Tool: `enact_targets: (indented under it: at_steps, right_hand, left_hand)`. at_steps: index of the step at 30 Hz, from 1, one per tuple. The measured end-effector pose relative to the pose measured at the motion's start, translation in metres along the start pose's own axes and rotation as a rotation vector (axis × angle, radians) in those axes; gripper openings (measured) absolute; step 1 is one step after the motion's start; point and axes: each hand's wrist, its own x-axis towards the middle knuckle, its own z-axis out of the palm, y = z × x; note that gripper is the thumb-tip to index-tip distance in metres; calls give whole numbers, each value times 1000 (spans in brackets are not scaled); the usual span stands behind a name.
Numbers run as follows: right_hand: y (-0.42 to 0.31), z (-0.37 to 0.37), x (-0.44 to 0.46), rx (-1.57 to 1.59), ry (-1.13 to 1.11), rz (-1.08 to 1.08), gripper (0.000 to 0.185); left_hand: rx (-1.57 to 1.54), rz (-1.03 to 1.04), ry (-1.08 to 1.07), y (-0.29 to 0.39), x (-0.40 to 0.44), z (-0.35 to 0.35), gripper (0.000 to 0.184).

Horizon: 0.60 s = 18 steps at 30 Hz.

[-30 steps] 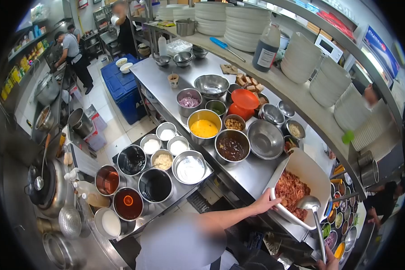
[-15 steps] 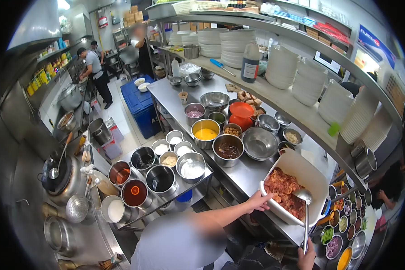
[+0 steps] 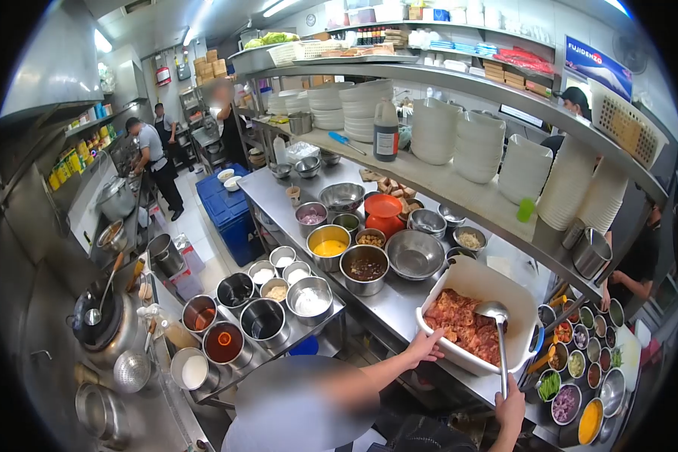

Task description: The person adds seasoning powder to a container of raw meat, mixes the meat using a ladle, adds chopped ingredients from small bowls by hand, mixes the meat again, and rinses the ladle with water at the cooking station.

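Observation:
A white plastic tub (image 3: pixel 523 294) of raw, reddish marinated meat (image 3: pixel 467 331) stands at the edge of the steel counter. My left hand (image 3: pixel 428 346) grips its near left rim, the thumb on top and the other fingers partly hidden. In my right hand (image 3: pixel 510 407), the fingers are wrapped round the handle of a long steel ladle (image 3: pixel 501 346). Its bowl rests on the meat near the tub's right side. Left of the tub sit a wide steel bowl (image 3: pixel 416 255) and a steel pot of brown sauce (image 3: pixel 364 270).
Small containers of chopped vegetables (image 3: pixel 566 403) crowd the right. Stacked white bowls (image 3: pixel 478 147) line the overhead shelf (image 3: pixel 444 169). Pots of dark liquid (image 3: pixel 264 320) stand on a lower table at left, beyond it a wok (image 3: pixel 102 320). Several people (image 3: pixel 154 143) are farther off.
My view has tilted upward and shifted right. My right hand has come further into view with the ladle, whose handle now stands more upright. My left hand stays on the tub's rim.

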Motion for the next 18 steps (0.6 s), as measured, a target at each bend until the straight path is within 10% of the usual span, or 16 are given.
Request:
enact_targets:
  at_steps: [18]
  right_hand:
    - [6, 21, 50, -186, 5, -156, 65]
  left_hand:
    - [-35, 186, 68, -9, 6, 6, 50]
